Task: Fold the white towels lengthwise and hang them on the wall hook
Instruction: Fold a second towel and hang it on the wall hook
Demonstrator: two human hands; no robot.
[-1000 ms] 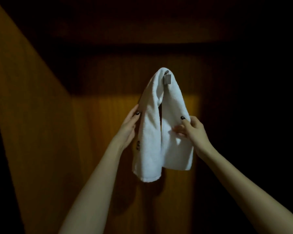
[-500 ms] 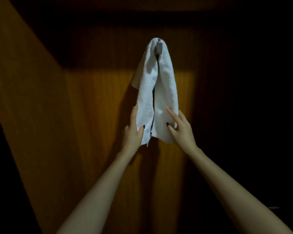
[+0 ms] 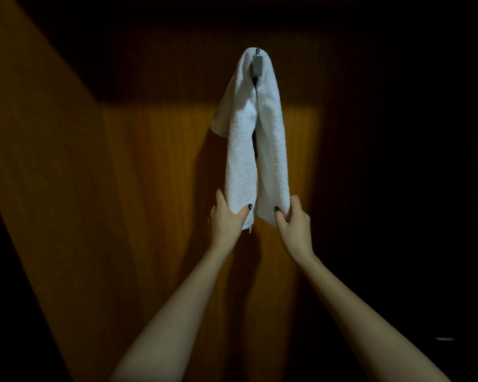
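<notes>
"White terry cloth over a metal peg, is that it?"

"Yes. One white towel [image 3: 255, 139] is draped across the wall hook [image 3: 257, 64], which pokes out through the fold at the top. Its two halves hang down side by side, with a narrow dark gap between them."

"Where are the hands?"

"Both are at the bottom ends. The left hand [image 3: 226, 219] holds the left half: the thumb lies across the front of the cloth and the fingers [image 3: 220, 199] go up behind its outer edge. The right hand [image 3: 293, 224] does the same on the right half, thumb pressed on the front and the fingers curled round the outer edge. So each hand is pinching its own end of the towel."

"Do the two ends hang level?"

"Nearly. A hemmed corner of the left half peeks out just below the left thumb, and the right half ends at about the same height, partly hidden by the right hand. Higher up, a loose flap sticks out on the left side."

"And behind it?"

"A wooden wall [image 3: 163, 188], lit in a warm orange band around the towel's middle and dark above. A wood side panel [image 3: 39, 161] slants in from the left. The right side is too dark to make out."
</notes>
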